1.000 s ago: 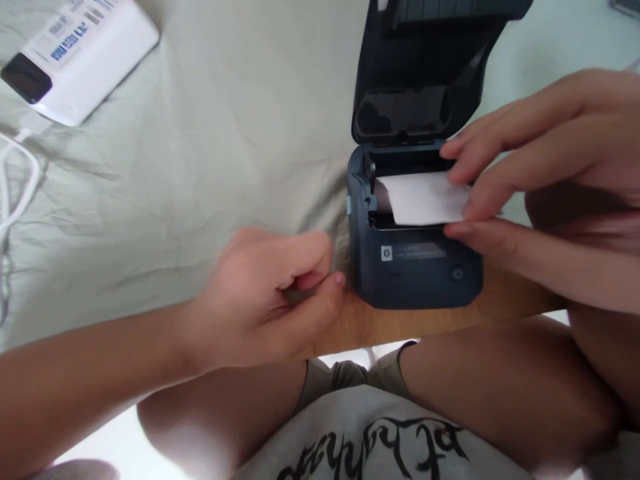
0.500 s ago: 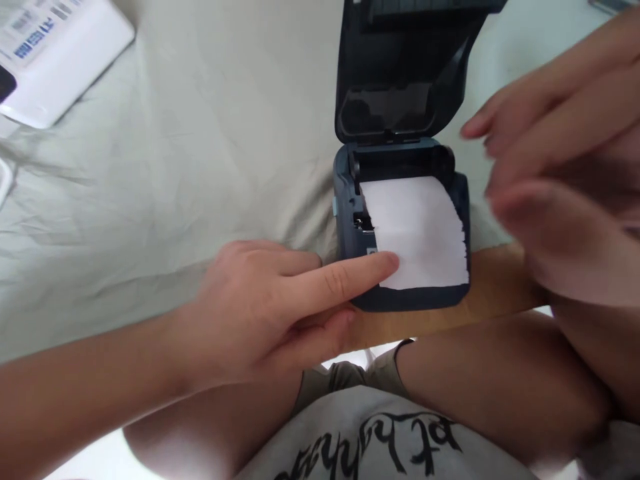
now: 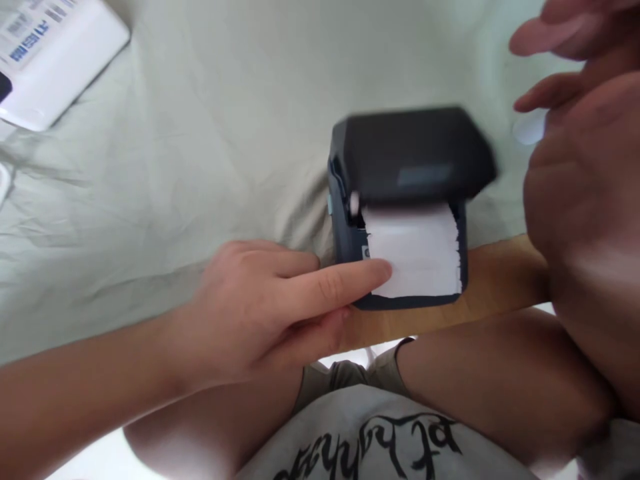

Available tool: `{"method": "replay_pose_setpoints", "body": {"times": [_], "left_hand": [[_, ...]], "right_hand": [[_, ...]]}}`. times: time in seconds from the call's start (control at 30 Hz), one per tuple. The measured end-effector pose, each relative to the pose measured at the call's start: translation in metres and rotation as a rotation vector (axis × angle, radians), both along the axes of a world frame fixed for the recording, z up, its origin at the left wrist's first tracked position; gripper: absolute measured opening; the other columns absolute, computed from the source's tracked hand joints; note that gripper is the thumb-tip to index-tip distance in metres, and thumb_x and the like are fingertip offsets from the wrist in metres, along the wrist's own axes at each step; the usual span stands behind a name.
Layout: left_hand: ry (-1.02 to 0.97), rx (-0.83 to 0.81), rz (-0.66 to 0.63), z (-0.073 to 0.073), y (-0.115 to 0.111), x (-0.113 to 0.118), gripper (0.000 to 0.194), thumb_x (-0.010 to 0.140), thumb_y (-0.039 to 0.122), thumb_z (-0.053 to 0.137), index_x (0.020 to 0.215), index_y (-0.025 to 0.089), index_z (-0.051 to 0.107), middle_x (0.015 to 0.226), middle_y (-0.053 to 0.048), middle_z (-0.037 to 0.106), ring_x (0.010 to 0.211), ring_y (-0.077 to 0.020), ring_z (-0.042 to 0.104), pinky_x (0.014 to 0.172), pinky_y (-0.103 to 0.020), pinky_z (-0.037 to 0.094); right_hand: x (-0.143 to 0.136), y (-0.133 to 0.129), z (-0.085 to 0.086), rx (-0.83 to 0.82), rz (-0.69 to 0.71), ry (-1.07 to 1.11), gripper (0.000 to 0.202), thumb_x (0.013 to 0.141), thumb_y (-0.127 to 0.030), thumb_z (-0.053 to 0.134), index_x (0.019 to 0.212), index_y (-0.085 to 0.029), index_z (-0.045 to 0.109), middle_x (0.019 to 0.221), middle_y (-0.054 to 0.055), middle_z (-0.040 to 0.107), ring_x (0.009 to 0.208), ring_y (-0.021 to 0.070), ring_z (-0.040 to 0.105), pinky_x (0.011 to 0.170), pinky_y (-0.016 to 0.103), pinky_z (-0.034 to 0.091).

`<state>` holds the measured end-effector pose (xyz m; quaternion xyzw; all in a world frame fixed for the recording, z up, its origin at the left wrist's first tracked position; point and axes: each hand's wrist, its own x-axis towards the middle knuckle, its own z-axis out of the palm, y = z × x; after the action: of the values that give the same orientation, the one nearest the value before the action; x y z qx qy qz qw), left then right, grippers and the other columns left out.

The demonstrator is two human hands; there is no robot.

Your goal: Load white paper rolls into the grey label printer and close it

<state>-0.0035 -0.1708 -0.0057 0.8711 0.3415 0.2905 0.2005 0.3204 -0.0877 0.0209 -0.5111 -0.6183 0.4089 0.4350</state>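
Note:
A small dark blue printer-like device sits at the table's front edge, a strip of white paper lying over its front. Its black lid, blurred, is tilted partway down over the back part and the rear of the paper. With the index finger stretched out, my left hand presses the paper near its lower left corner; the thumb is close to the device's front left edge. At the right, apart from the device, my right hand is raised with its fingers spread and nothing visible in them.
A pale green cloth with creases covers the table, and its wooden front edge shows. At the upper left lies a white object with a printed label. Part of another white item shows below it. My legs are under the edge.
The lid has swung from upright to partly lowered over the device. My right hand has moved up and slightly right, and its fingers have spread. My left finger stays on the paper.

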Motion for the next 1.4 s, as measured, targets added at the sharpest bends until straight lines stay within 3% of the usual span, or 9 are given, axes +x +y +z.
{"method": "replay_pose_setpoints", "body": {"times": [0.13,0.2,0.3,0.5,0.77,1.03,1.13,1.23,1.4], "left_hand": [[0.022,0.012,-0.014,0.004,0.004,0.0,0.041,0.121,0.02,0.063,0.159,0.032,0.073,0.079,0.009,0.073,0.054,-0.0153,0.056,0.052,-0.037,0.035],[0.071,0.012,-0.044,0.008,0.006,-0.001,0.041,0.122,0.019,0.064,0.16,0.031,0.072,0.077,0.011,0.07,0.054,-0.0146,0.056,0.053,-0.035,0.039],[0.059,0.015,-0.033,0.013,0.007,0.0,0.043,0.121,0.019,0.062,0.162,0.03,0.071,0.079,0.011,0.071,0.052,-0.0134,0.049,0.051,-0.034,0.037],[-0.004,-0.166,0.029,0.015,0.005,0.001,0.073,0.116,0.012,0.056,0.185,0.035,0.058,0.074,0.015,0.063,0.046,-0.0095,0.04,0.049,-0.027,0.042],[0.073,-0.107,0.023,0.018,0.006,0.0,0.077,0.11,0.009,0.058,0.185,0.028,0.057,0.074,0.012,0.068,0.045,-0.0123,0.046,0.046,-0.031,0.038],[0.056,-0.128,0.103,0.019,0.002,0.003,0.093,0.11,0.012,0.057,0.2,0.028,0.042,0.081,0.012,0.065,0.048,-0.0085,0.044,0.045,-0.027,0.035],[0.072,-0.116,0.084,0.019,0.003,0.001,0.094,0.11,0.011,0.057,0.201,0.025,0.04,0.079,0.012,0.066,0.049,-0.0103,0.047,0.046,-0.028,0.038],[0.114,-0.106,0.061,0.017,0.002,0.0,0.091,0.112,0.012,0.058,0.2,0.02,0.039,0.079,0.011,0.069,0.05,-0.0116,0.051,0.047,-0.03,0.041],[0.169,-0.077,0.143,0.006,-0.007,-0.002,0.082,0.117,0.018,0.056,0.198,0.018,0.044,0.078,0.011,0.064,0.051,-0.0137,0.05,0.056,-0.032,0.043]], "right_hand": [[-0.004,0.0,0.002,-0.022,0.106,-0.022,0.042,0.113,-0.052,0.091,0.154,-0.057,0.082,0.179,-0.022,0.057,0.187,0.0133,0.058,0.133,0.004,0.051],[-0.003,0.002,0.0,0.12,0.167,-0.17,0.044,0.116,-0.073,0.086,0.155,-0.054,0.08,0.177,-0.015,0.064,0.177,0.0138,0.066,0.137,0.012,0.057],[0.001,0.004,-0.007,0.304,0.278,-0.354,0.039,0.126,-0.075,0.07,0.157,-0.051,0.073,0.169,-0.008,0.073,0.162,0.0133,0.073,0.14,0.027,0.065],[0.0,0.008,-0.014,0.167,0.405,-0.277,0.05,0.124,-0.081,0.071,0.162,-0.047,0.074,0.163,-0.005,0.075,0.139,0.0115,0.082,0.094,0.018,0.07],[-0.016,0.016,0.007,-0.083,0.497,-0.208,0.044,0.118,-0.066,0.082,0.141,-0.031,0.068,0.14,-0.003,0.078,0.123,0.0075,0.08,0.087,0.017,0.068],[-0.001,0.008,-0.015,0.149,0.343,-0.319,0.044,0.124,-0.069,0.078,0.159,-0.041,0.078,0.143,-0.001,0.078,0.102,0.004,0.071,0.087,0.018,0.063],[0.002,0.008,-0.023,0.269,0.25,-0.357,0.058,0.124,-0.086,0.066,0.157,-0.042,0.082,0.106,-0.003,0.072,0.078,-0.0007,0.058,0.073,0.017,0.052],[-0.001,0.008,-0.021,0.194,0.271,-0.348,0.056,0.127,-0.082,0.065,0.159,-0.038,0.081,0.075,-0.007,0.059,0.061,-0.0016,0.048,0.063,0.017,0.043],[-0.005,0.007,-0.008,0.04,0.271,-0.377,0.05,0.128,-0.071,0.067,0.159,-0.033,0.078,0.081,-0.008,0.068,0.063,0.0015,0.058,0.06,0.016,0.043]]}}
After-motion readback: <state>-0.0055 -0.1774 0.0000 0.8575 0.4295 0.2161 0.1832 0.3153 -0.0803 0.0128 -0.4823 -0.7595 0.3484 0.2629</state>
